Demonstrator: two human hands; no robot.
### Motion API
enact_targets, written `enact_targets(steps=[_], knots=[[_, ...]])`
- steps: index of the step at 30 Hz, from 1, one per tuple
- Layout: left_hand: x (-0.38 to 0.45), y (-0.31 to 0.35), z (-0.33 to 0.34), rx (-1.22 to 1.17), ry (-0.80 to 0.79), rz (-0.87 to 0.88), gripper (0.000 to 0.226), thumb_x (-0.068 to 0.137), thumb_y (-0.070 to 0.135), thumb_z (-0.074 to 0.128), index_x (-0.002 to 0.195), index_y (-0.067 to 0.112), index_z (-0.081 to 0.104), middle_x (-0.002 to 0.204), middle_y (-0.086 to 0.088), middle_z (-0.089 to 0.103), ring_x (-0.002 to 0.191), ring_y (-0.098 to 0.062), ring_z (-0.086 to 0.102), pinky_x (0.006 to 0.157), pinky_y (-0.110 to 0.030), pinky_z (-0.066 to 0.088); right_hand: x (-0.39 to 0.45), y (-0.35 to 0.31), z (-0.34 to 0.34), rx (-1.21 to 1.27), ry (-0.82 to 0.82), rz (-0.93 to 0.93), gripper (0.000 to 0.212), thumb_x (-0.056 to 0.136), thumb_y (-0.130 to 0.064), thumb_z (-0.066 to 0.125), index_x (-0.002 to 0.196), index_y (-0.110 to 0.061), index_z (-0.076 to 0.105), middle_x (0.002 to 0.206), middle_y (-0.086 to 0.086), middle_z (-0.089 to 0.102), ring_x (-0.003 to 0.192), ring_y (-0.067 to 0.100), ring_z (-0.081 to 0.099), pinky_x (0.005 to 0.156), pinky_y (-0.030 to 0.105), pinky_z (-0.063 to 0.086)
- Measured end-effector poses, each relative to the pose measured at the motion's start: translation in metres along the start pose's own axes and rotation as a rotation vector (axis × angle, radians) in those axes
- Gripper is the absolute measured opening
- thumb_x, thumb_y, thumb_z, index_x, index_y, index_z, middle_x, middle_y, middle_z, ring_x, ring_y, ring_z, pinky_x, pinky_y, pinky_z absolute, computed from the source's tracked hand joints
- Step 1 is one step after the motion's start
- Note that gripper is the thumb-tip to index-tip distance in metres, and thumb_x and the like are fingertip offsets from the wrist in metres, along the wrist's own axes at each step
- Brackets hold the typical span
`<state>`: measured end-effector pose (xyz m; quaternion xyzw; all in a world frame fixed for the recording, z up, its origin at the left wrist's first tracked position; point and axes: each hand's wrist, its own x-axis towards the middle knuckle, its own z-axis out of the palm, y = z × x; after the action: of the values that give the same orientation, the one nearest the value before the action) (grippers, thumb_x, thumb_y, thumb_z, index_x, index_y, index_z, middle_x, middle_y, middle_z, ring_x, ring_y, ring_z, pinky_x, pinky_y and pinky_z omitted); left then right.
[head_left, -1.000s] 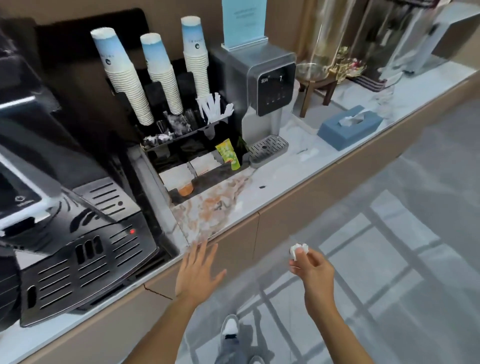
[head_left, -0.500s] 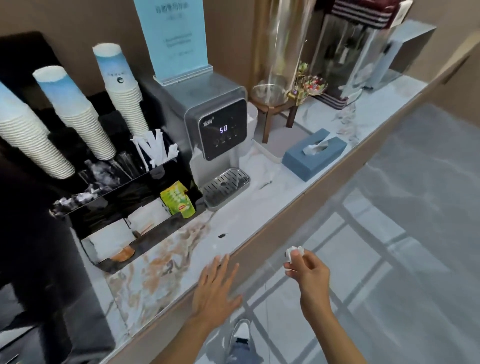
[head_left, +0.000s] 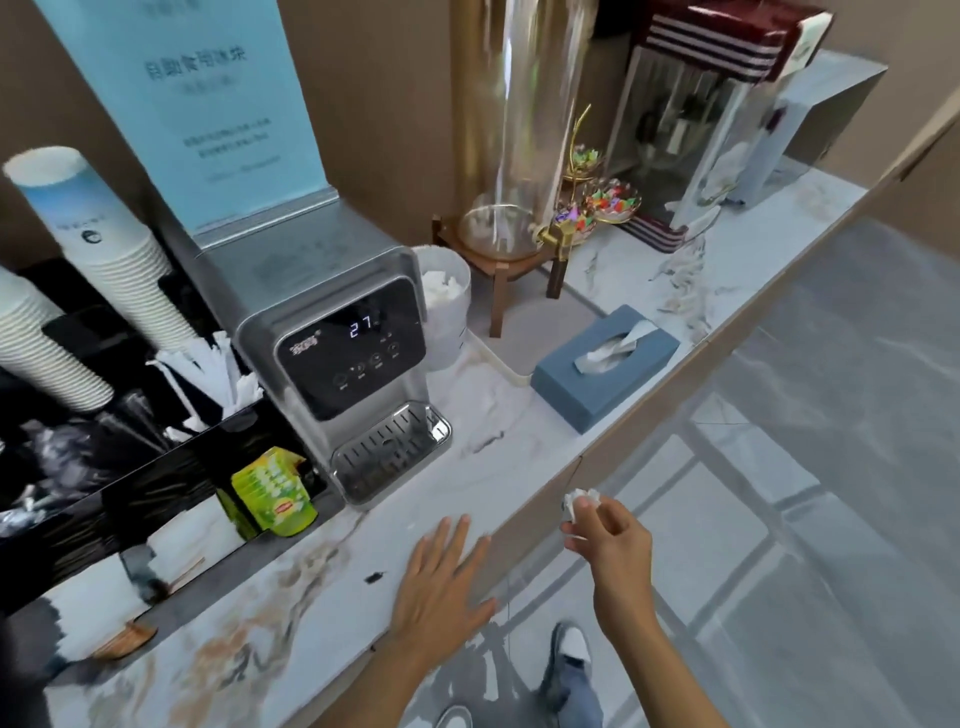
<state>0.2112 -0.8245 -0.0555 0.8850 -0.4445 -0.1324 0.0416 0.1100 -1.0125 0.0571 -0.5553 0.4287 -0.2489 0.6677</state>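
Note:
My right hand (head_left: 610, 545) pinches a small crumpled white tissue (head_left: 577, 503) just off the front edge of the marble counter (head_left: 498, 467). My left hand (head_left: 441, 582) lies flat with straight fingers over the counter's front edge, left of the right hand. A blue tissue box (head_left: 605, 358) with a tissue sticking out sits further back on the counter, right of the grey water dispenser (head_left: 343, 343).
Stacks of paper cups (head_left: 104, 249), straws and a black organiser with a green tea box (head_left: 272, 491) stand at the left. A white bin (head_left: 444, 306), a glass drink dispenser (head_left: 514, 156), candy dishes and a popcorn machine (head_left: 696, 130) line the back. Tiled floor lies at the right.
The view has shifted right along the counter, away from the coffee machine. My left hand has moved onto the counter edge. My right hand keeps pinching the tissue.

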Motion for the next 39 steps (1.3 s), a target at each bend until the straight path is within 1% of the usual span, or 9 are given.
enact_targets(steps=[5,8,12,18,22,29,32,35,39], knots=[[0.053,0.022,-0.012,0.009,0.010,-0.137,0.086,0.083,0.071,0.052,0.154,0.027,0.034,0.163,-0.010,0.025,0.150,-0.032,0.022,0.118,-0.043,-0.003,0.078,-0.011,-0.003,-0.046,-0.101,0.040,0.018,0.093,-0.024,0.065,0.103,-0.010,0.073,0.082,0.002,0.077,0.068,0.016,0.071,0.056,0.020,0.055],[0.076,0.034,-0.022,0.001,0.010,-0.223,0.083,0.085,0.072,0.047,0.154,0.027,0.035,0.162,-0.009,0.028,0.149,-0.026,0.014,0.117,-0.043,-0.002,0.114,-0.021,-0.001,-0.052,-0.196,0.072,0.013,0.092,-0.027,0.066,0.099,-0.019,0.073,0.080,-0.004,0.078,0.070,0.013,0.074,0.055,0.017,0.055],[0.100,0.041,-0.030,0.005,0.031,-0.326,0.079,0.087,0.073,0.039,0.153,0.028,0.036,0.162,-0.007,0.026,0.150,-0.026,0.019,0.115,-0.044,0.001,0.150,-0.035,0.006,-0.087,-0.304,0.082,0.010,0.092,-0.028,0.066,0.095,-0.022,0.074,0.081,-0.009,0.078,0.074,0.014,0.075,0.057,0.019,0.057],[0.108,0.032,-0.027,-0.002,0.061,-0.449,0.080,0.089,0.074,0.034,0.155,0.029,0.028,0.165,-0.005,0.019,0.151,-0.021,-0.003,0.115,-0.048,0.009,0.174,-0.038,0.033,-0.114,-0.379,0.127,0.005,0.091,-0.025,0.069,0.094,-0.025,0.072,0.077,-0.011,0.078,0.072,0.014,0.075,0.055,0.019,0.057],[0.105,0.029,-0.020,-0.017,0.048,-0.468,0.081,0.089,0.075,0.036,0.156,0.029,0.028,0.166,-0.005,0.015,0.150,-0.021,-0.013,0.116,-0.049,0.003,0.180,-0.040,0.052,-0.140,-0.383,0.113,0.009,0.090,-0.027,0.069,0.098,-0.024,0.071,0.089,-0.004,0.076,0.072,0.014,0.075,0.055,0.018,0.056],[0.110,0.025,-0.019,-0.058,0.056,-0.465,0.080,0.085,0.078,0.038,0.154,0.036,0.030,0.166,-0.003,0.022,0.152,-0.025,0.001,0.115,-0.054,0.011,0.187,-0.051,0.076,-0.143,-0.403,0.067,0.016,0.091,-0.027,0.068,0.102,-0.017,0.073,0.087,-0.002,0.077,0.070,0.015,0.075,0.055,0.020,0.057],[0.110,0.024,-0.020,-0.071,0.058,-0.463,0.079,0.087,0.078,0.034,0.154,0.037,0.026,0.166,-0.002,0.016,0.151,-0.023,-0.003,0.115,-0.055,0.009,0.198,-0.060,0.083,-0.139,-0.403,0.040,0.023,0.092,-0.025,0.067,0.109,-0.009,0.072,0.087,0.001,0.074,0.067,0.012,0.072,0.058,0.022,0.056],[0.111,0.025,-0.022,-0.088,0.051,-0.481,0.079,0.087,0.078,0.034,0.154,0.035,0.029,0.166,-0.003,0.020,0.152,-0.025,0.002,0.115,-0.055,0.011,0.212,-0.076,0.098,-0.122,-0.417,-0.016,0.021,0.093,-0.025,0.067,0.109,-0.012,0.072,0.089,0.001,0.073,0.064,0.007,0.069,0.057,0.019,0.056],[0.110,0.025,-0.019,-0.106,0.070,-0.486,0.079,0.085,0.078,0.040,0.151,0.034,0.038,0.164,-0.004,0.027,0.151,-0.027,0.012,0.113,-0.055,0.016,0.230,-0.107,0.133,-0.148,-0.471,-0.140,0.008,0.093,-0.026,0.066,0.094,-0.023,0.074,0.084,-0.003,0.073,0.067,0.005,0.066,0.058,0.019,0.056]])
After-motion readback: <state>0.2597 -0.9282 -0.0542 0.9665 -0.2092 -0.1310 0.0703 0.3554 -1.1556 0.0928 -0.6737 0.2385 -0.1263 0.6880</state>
